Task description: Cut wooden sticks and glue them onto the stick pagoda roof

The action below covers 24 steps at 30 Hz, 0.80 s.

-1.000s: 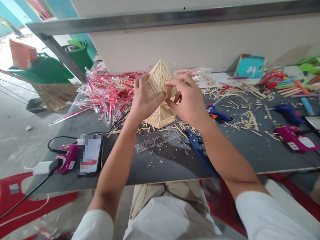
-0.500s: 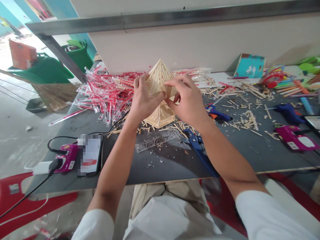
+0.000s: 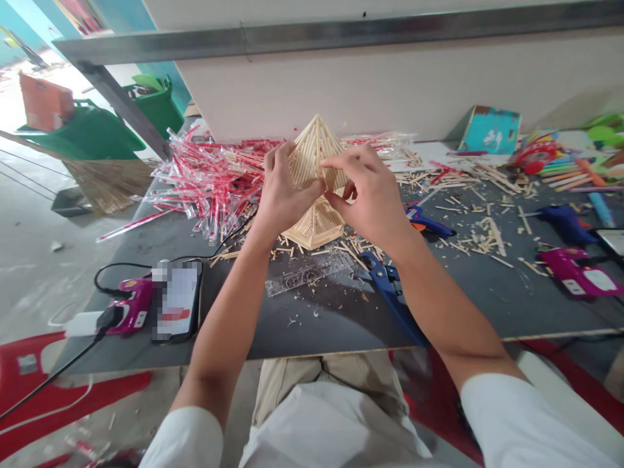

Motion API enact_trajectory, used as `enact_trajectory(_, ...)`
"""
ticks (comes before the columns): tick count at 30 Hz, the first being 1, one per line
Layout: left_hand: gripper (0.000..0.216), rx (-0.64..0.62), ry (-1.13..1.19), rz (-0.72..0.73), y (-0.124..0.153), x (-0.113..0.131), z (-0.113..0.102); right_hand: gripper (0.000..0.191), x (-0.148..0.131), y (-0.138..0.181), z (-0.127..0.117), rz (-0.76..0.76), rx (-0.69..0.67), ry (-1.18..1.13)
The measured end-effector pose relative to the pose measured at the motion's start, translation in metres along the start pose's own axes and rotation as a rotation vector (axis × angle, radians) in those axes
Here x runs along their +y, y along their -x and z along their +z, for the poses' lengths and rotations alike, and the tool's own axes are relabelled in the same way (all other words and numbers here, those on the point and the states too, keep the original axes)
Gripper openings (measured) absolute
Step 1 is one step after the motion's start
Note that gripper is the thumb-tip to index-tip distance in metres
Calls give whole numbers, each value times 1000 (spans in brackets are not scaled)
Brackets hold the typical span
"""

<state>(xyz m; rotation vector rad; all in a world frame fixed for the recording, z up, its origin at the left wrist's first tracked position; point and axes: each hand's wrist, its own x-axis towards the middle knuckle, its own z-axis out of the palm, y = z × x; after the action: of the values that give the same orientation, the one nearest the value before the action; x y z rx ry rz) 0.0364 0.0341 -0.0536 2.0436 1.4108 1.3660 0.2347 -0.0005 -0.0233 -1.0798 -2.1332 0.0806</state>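
Note:
A pointed, roof-like model (image 3: 312,144) built of thin pale wooden sticks stands upright on the table, above a wider many-sided stick base (image 3: 314,231). My left hand (image 3: 288,195) is closed round the model's left side, its thumb pressed against the front. From the right, my right hand (image 3: 368,188) grips the model's front ridge with bent index finger and thumb. Both thumbs are close together near the lower part of the roof. My fingers hide part of the middle. A clear ruler (image 3: 309,274) and a blue-handled cutter (image 3: 390,289) lie nearer to me.
Red-and-clear plastic wrappers (image 3: 209,179) are heaped at the left. Cut stick pieces (image 3: 487,234) litter the right side. A blue glue gun (image 3: 429,221) lies by my right forearm, another glue gun (image 3: 565,221) farther right. A phone (image 3: 178,299) and purple power strip (image 3: 131,305) lie left.
The view has shifted slightly, so the model and hands appear a little farther right. Both hands keep nearly the same hold on the model.

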Motion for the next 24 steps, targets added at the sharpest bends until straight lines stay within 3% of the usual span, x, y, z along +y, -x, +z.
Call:
enact_trajectory(11, 75, -2, 5, -2, 0, -3, 0, 33, 0, 0, -1, -25, -15, 2)
enact_trajectory(18, 77, -27, -12, 9, 1, -1, -5, 46, 6, 0, -25, -58, -114, -78)
enact_trajectory(24, 79, -23, -13, 26, 3, 2, -8, 13, 26, -3, -38, 60, 18, -43)
